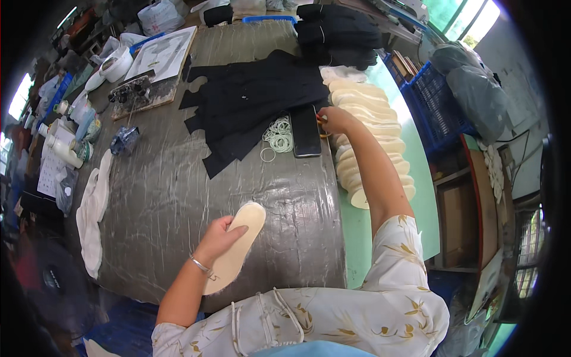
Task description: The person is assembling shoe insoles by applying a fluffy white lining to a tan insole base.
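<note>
My left hand (221,237) grips a cream shoe insole (245,229) near the table's front edge. Its thumb lies across the top face, and the insole's far end points away from me. My right hand (336,121) stretches out to the table's right edge, its fingers closed around orange-handled scissors (325,135), mostly hidden. Just left of it lies a black phone (306,134). Next to the phone is a heap of pale green rubber bands (278,134), with a single band (267,154) apart. Under my right forearm runs a long overlapping row of cream insoles (363,113).
Black cut fabric (250,95) covers the table's far middle, with stacked black bundles (336,35) behind it. White pieces (92,220) lie along the left edge. Bottles (64,152) and a white pot (116,64) stand at left. A blue crate (434,107) is at right.
</note>
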`<control>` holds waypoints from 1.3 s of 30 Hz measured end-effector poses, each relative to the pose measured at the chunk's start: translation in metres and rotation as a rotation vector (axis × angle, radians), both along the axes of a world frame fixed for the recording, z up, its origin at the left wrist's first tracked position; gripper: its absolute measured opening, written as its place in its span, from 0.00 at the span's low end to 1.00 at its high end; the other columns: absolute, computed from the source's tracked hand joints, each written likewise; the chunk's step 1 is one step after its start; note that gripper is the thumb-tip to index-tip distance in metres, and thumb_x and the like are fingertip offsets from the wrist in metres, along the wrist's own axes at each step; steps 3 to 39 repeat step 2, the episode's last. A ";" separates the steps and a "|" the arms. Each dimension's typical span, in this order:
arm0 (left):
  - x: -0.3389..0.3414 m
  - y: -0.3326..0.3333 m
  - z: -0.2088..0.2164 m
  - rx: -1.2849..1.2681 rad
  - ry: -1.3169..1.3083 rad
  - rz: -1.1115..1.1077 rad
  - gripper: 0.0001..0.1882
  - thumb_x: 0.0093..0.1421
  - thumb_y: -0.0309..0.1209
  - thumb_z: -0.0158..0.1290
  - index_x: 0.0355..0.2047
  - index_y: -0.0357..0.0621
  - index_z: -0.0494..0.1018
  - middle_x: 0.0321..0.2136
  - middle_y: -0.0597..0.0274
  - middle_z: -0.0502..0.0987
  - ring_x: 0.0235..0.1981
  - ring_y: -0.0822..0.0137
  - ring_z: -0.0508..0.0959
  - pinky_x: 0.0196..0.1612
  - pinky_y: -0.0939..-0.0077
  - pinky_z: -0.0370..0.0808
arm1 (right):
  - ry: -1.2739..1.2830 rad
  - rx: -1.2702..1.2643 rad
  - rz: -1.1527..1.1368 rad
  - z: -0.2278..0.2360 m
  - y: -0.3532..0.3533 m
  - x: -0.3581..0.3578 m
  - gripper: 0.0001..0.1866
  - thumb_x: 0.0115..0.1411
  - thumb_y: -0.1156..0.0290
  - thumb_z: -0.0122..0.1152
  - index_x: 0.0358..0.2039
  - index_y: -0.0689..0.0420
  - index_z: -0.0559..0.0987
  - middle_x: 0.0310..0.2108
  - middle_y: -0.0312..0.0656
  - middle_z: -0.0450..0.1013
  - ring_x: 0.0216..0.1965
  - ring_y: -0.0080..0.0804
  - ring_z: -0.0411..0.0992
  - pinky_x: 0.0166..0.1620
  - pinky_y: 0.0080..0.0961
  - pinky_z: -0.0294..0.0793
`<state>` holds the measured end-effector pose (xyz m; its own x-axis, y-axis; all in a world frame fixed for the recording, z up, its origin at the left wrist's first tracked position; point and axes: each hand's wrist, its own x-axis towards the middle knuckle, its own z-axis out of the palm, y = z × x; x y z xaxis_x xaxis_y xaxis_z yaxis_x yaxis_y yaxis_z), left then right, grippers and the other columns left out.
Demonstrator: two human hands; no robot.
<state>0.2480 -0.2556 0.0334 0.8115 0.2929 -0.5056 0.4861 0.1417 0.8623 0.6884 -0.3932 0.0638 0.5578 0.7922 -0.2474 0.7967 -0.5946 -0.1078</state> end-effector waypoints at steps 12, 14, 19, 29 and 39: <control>0.000 0.000 -0.009 -0.049 -0.095 0.027 0.16 0.59 0.32 0.58 0.44 0.36 0.73 0.33 0.63 0.79 0.31 0.77 0.78 0.34 0.79 0.75 | -0.079 -0.093 -0.064 0.007 0.010 0.002 0.30 0.52 0.59 0.66 0.56 0.52 0.73 0.47 0.50 0.76 0.45 0.47 0.76 0.49 0.40 0.75; 0.000 0.000 -0.009 -0.049 -0.095 0.027 0.16 0.59 0.32 0.58 0.44 0.36 0.73 0.33 0.63 0.79 0.31 0.77 0.78 0.34 0.79 0.75 | -0.079 -0.093 -0.064 0.007 0.010 0.002 0.30 0.52 0.59 0.66 0.56 0.52 0.73 0.47 0.50 0.76 0.45 0.47 0.76 0.49 0.40 0.75; 0.000 0.000 -0.009 -0.049 -0.095 0.027 0.16 0.59 0.32 0.58 0.44 0.36 0.73 0.33 0.63 0.79 0.31 0.77 0.78 0.34 0.79 0.75 | -0.079 -0.093 -0.064 0.007 0.010 0.002 0.30 0.52 0.59 0.66 0.56 0.52 0.73 0.47 0.50 0.76 0.45 0.47 0.76 0.49 0.40 0.75; 0.000 0.000 -0.009 -0.049 -0.095 0.027 0.16 0.59 0.32 0.58 0.44 0.36 0.73 0.33 0.63 0.79 0.31 0.77 0.78 0.34 0.79 0.75 | -0.079 -0.093 -0.064 0.007 0.010 0.002 0.30 0.52 0.59 0.66 0.56 0.52 0.73 0.47 0.50 0.76 0.45 0.47 0.76 0.49 0.40 0.75; 0.000 0.000 -0.009 -0.049 -0.095 0.027 0.16 0.59 0.32 0.58 0.44 0.36 0.73 0.33 0.63 0.79 0.31 0.77 0.78 0.34 0.79 0.75 | -0.079 -0.093 -0.064 0.007 0.010 0.002 0.30 0.52 0.59 0.66 0.56 0.52 0.73 0.47 0.50 0.76 0.45 0.47 0.76 0.49 0.40 0.75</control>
